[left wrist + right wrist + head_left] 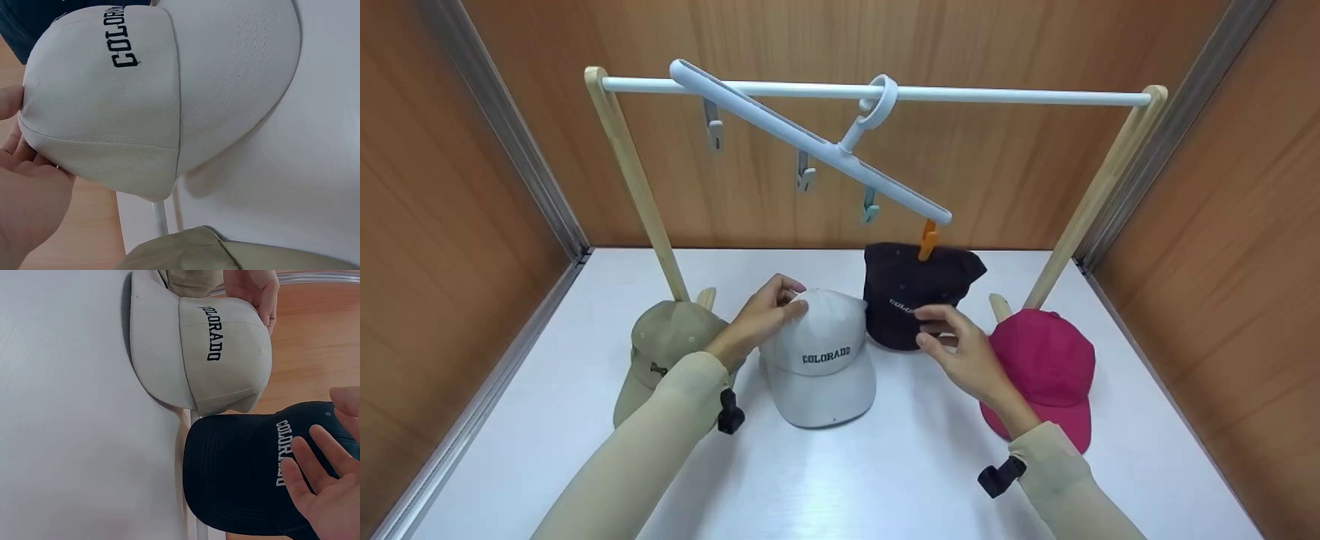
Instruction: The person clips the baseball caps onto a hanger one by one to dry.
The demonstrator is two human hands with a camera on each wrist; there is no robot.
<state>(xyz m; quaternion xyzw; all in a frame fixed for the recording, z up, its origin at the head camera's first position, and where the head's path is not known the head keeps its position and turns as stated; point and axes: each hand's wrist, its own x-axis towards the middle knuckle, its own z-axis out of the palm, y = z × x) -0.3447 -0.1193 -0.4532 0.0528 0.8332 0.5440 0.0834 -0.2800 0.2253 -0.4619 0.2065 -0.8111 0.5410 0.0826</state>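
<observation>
My left hand (761,315) pinches the crown of a white baseball cap (826,326) at its left side, thumb in front and fingers behind in the left wrist view. The cap's brim points toward me, with COLORADO lettered across the front. A dark cap (896,274) hangs just right of it from an orange clip (929,241) at the low end of a tilted white hanger (802,139). In front of the dark cap is my right hand (964,358), its fingers loosely bent and holding nothing; they overlap the lettering in the right wrist view.
The hanger hooks over a white rod (997,96) on a wooden stand (634,176). Several other clips hang along it, including a grey clip (805,174) and a green clip (870,208). An olive cap (671,330) lies left, a magenta cap (1046,360) right. Wood-grain walls enclose the white table (802,487).
</observation>
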